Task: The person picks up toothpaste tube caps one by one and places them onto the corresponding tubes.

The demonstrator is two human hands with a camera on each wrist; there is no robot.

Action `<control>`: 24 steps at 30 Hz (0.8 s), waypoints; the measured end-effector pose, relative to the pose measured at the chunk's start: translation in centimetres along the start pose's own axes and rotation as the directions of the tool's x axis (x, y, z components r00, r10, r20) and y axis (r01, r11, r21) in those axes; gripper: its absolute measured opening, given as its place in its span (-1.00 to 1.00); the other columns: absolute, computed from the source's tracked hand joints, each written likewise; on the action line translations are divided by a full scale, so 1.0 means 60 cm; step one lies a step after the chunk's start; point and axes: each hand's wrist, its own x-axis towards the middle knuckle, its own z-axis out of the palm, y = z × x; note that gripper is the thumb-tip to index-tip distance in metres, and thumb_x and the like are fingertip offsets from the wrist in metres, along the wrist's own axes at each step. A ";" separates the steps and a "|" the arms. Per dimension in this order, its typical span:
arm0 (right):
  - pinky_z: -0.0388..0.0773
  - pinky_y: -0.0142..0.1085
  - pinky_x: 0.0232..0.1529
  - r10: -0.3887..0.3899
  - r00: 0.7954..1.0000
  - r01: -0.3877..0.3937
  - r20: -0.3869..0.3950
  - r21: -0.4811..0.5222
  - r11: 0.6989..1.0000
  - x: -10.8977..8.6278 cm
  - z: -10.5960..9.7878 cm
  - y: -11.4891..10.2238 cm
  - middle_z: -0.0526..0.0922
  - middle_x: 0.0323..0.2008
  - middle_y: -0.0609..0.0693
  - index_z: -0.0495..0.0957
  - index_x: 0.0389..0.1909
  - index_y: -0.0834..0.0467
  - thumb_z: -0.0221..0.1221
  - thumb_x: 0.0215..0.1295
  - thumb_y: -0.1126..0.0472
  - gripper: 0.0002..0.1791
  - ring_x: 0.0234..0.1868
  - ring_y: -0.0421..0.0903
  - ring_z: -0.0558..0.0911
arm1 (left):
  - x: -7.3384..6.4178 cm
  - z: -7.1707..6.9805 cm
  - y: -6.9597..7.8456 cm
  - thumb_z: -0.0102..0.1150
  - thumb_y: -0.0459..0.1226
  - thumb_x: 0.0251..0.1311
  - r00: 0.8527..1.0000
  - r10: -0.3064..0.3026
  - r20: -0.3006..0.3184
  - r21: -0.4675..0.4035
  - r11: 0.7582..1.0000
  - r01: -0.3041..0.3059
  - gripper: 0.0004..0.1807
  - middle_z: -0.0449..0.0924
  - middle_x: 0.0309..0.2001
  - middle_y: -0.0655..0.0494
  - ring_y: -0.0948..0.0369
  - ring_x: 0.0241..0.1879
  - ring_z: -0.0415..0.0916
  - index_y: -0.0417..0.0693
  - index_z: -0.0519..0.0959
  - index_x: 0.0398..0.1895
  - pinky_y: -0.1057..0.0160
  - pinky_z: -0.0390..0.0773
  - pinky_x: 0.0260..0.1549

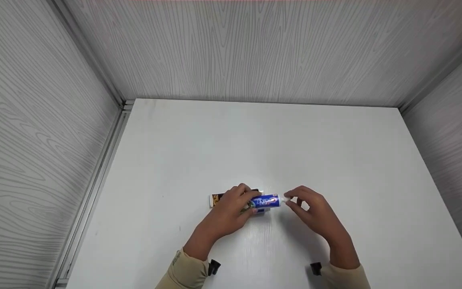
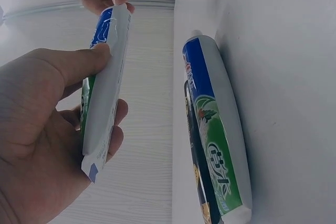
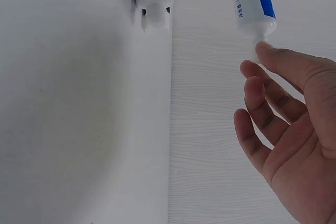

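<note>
My left hand (image 1: 227, 210) grips a blue, green and white toothpaste tube (image 1: 269, 200) around its body, thumb on one face and fingers behind. At the tube's end, the thumb and index finger of my right hand (image 3: 294, 114) pinch the small white cap (image 1: 283, 199), its other fingers loosely bent. A second toothpaste tube (image 2: 218, 145), with the same blue and green print, lies on the table below the left hand. Alongside it is a black tube (image 2: 195, 150) with gold print, mostly covered by the hand in the head view.
The white table (image 1: 263, 148) spreads out around the hands. Grey wood-grain panels stand at the back (image 1: 247, 48), left and right, with a metal rail (image 1: 94, 180) along the left edge. Small black mounts (image 1: 213, 267) sit at both wrists.
</note>
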 end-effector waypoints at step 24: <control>0.58 -0.36 -0.21 0.083 0.995 -0.083 0.061 -0.007 0.997 -0.002 -0.002 0.000 0.71 -0.10 -0.28 0.77 0.07 0.03 0.30 0.50 0.25 -0.78 -0.22 -0.27 0.58 | 0.007 0.003 -0.001 0.21 -0.12 0.55 0.999 0.047 -0.002 0.034 0.998 -0.046 -0.50 0.54 0.19 0.07 0.14 0.13 0.49 0.04 0.49 0.48 0.04 0.55 0.19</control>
